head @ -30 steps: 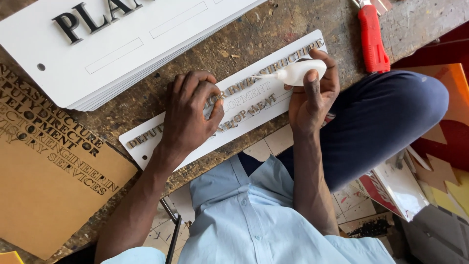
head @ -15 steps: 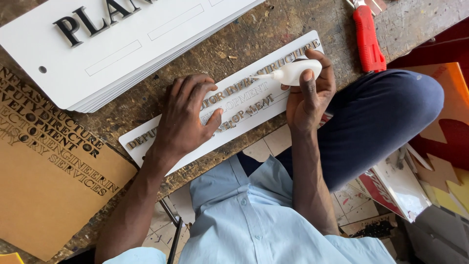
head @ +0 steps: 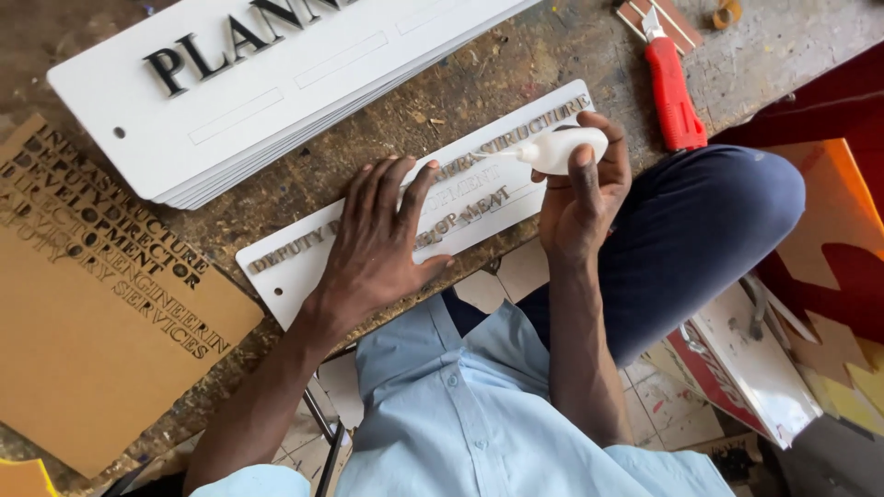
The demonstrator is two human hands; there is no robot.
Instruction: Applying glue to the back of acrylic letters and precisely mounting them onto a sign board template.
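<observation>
A brown board [head: 87, 359] with letters cut out of it is lying at the far left of the worktop [head: 479, 87], and above it a stack of white sign plates [head: 276, 92] is resting with raised black letters on top. The left hand [head: 378, 244] is pressing down flat, fingers spread, on the narrow white nameplate [head: 479, 198] that is sitting slantwise near the worktop's front edge — open, holding nothing, simply pinning the plate. Compared with a second ago this hand is staying where it was, while the right hand [head: 580, 193] is shifting slightly up the plate, toward its right end. That hand is wrapped closed around a small white glue bottle [head: 566, 149], whose thin nozzle is pointing left and touching, or nearly touching, the top row of letters; the move suggests the gluing is progressing along that row, with the lower rows partly hidden under the left hand. Further right, a red-handled cutter [head: 670, 87] is lying apart from the plate. The worktop is rough, scarred wood, speckled with dried drips and crumbs. Below it tiled floor [head: 497, 285] is showing, and to the right sign offcuts [head: 750, 364] and orange panels [head: 829, 184] are leaning about.
</observation>
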